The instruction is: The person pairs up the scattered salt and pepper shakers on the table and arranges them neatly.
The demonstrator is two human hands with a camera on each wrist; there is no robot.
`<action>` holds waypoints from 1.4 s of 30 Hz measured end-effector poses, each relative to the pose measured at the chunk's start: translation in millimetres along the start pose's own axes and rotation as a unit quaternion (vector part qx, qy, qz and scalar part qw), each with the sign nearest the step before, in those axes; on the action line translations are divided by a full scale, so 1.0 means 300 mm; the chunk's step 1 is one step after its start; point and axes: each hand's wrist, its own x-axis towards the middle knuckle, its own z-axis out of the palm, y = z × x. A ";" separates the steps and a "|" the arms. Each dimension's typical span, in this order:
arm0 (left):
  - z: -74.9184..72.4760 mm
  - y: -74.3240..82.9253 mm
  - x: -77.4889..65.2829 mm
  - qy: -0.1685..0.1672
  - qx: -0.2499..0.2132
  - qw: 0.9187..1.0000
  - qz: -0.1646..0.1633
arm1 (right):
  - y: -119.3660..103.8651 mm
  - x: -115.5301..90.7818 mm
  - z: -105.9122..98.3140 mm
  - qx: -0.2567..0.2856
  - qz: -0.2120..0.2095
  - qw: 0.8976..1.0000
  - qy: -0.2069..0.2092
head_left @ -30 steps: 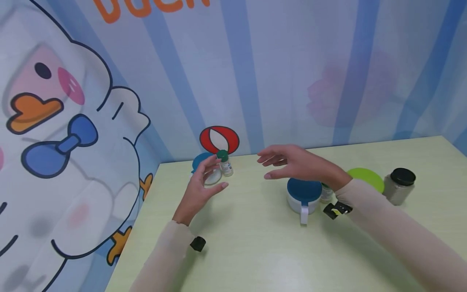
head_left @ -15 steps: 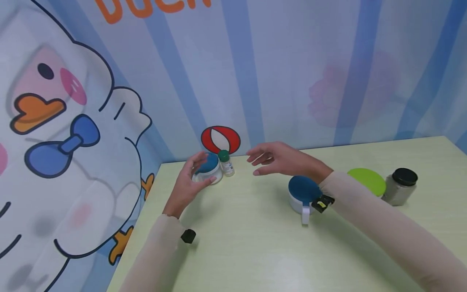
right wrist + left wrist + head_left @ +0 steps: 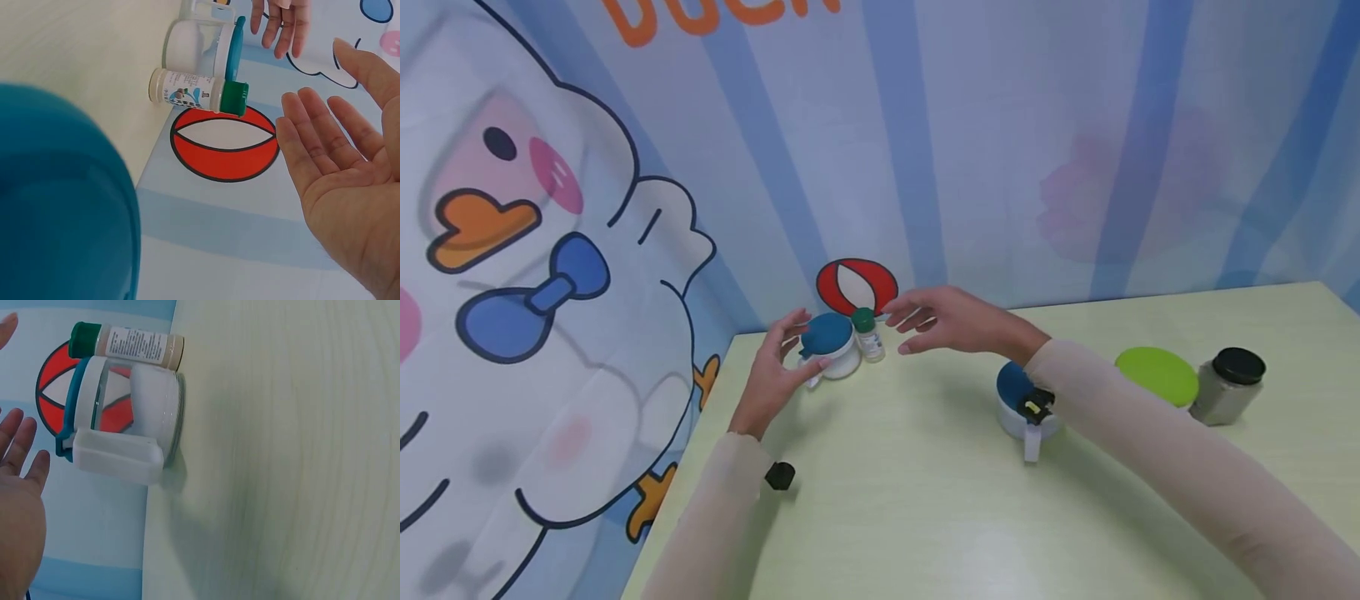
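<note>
My left hand (image 3: 775,371), fingers loosely bent and thumb apart, hovers in front of a clear and white jar (image 3: 844,363) with a blue lid. The left wrist view shows that jar's white handle (image 3: 119,456) facing me. Right beside it stands a small seasoning bottle (image 3: 870,342) with a green cap and printed label. To the bottle's right, my right hand (image 3: 951,321) is in the air, palm turned left and holding nothing. Beneath my right forearm is a second blue-lidded jar (image 3: 1011,408) with a white handle; its lid (image 3: 59,206) looms large in the right wrist view.
On the right of the pale table (image 3: 895,500) are a container with a lime-green lid (image 3: 1157,375) and a square jar with a black lid (image 3: 1228,387). A printed cartoon backdrop (image 3: 1000,150) rises along the table's back edge.
Both hands have shifted left. My left hand has moved off the front of the left jar, which now shows more fully. My right forearm now covers part of the second jar.
</note>
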 end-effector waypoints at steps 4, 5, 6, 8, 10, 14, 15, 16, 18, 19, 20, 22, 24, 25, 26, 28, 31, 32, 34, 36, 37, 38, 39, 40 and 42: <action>-0.006 -0.013 0.010 0.005 -0.007 1.000 -0.005 | 0.002 0.025 0.005 0.002 0.002 1.000 -0.002; -0.007 -0.016 0.013 0.007 -0.009 1.000 -0.006 | 0.002 0.031 0.006 0.003 0.003 1.000 -0.003; -0.007 -0.019 0.015 0.008 -0.008 1.000 -0.008 | 0.002 0.037 0.008 0.004 0.004 1.000 -0.003; -0.006 -0.027 0.021 0.010 -0.008 1.000 -0.013 | 0.003 0.048 0.011 0.008 0.004 1.000 -0.005; -0.005 -0.034 0.025 0.010 -0.006 1.000 -0.019 | 0.006 0.061 0.015 0.014 0.004 1.000 -0.007; -0.002 -0.049 0.034 0.010 -0.003 0.999 -0.032 | 0.017 0.091 0.020 0.021 0.007 1.000 -0.009; -0.001 -0.051 0.036 0.010 -0.001 0.999 -0.034 | 0.019 0.098 0.021 0.021 0.008 1.000 -0.009; 0.000 -0.053 0.038 0.010 0.001 0.999 -0.036 | 0.020 0.106 0.022 0.021 0.009 1.000 -0.008; 0.003 -0.058 0.043 0.009 0.003 0.999 -0.039 | 0.022 0.121 0.024 0.022 0.011 1.000 -0.007; 0.005 -0.061 0.046 0.008 0.002 0.999 -0.040 | 0.021 0.127 0.025 0.020 0.013 1.000 -0.006; 0.007 -0.063 0.049 0.006 0.003 0.999 -0.041 | 0.020 0.133 0.027 0.018 0.015 1.000 -0.005; 0.012 -0.067 0.055 0.006 0.001 0.999 -0.046 | 0.017 0.144 0.031 0.015 0.020 1.000 -0.003; 0.018 -0.069 0.061 0.004 -0.002 0.999 -0.054 | 0.014 0.153 0.036 0.009 0.024 1.000 0.000; 0.020 -0.070 0.064 0.004 -0.005 0.998 -0.060 | 0.015 0.158 0.038 0.006 0.026 1.000 0.001; 0.023 -0.071 0.065 0.003 -0.006 0.998 -0.068 | 0.016 0.164 0.041 0.005 0.027 1.000 0.003; 0.027 -0.074 0.068 0.000 -0.011 0.996 -0.084 | 0.021 0.175 0.046 0.001 0.029 1.000 0.005; 0.030 -0.078 0.067 -0.009 -0.019 0.994 -0.104 | 0.031 0.193 0.051 -0.007 0.032 0.999 0.010; 0.031 -0.079 0.066 -0.012 -0.021 0.994 -0.109 | 0.034 0.198 0.052 -0.009 0.032 0.999 0.012; 0.032 -0.078 0.063 -0.017 -0.025 0.993 -0.114 | 0.037 0.206 0.055 -0.013 0.034 0.999 0.016; 0.033 -0.073 0.059 -0.021 -0.028 0.992 -0.121 | 0.038 0.211 0.057 -0.014 0.037 0.999 0.020; 0.032 -0.068 0.057 -0.023 -0.027 0.992 -0.124 | 0.039 0.215 0.059 -0.013 0.038 0.999 0.022; 0.031 -0.061 0.054 -0.024 -0.027 0.991 -0.125 | 0.039 0.218 0.061 -0.012 0.041 0.999 0.024; 0.029 -0.052 0.050 -0.026 -0.026 0.991 -0.127 | 0.041 0.222 0.063 -0.013 0.042 0.999 0.026; 0.028 -0.039 0.044 -0.027 -0.025 0.991 -0.128 | 0.042 0.226 0.066 -0.012 0.044 0.999 0.026; 0.027 -0.011 0.032 -0.030 -0.023 0.991 -0.128 | 0.049 0.236 0.073 -0.012 0.047 0.998 0.028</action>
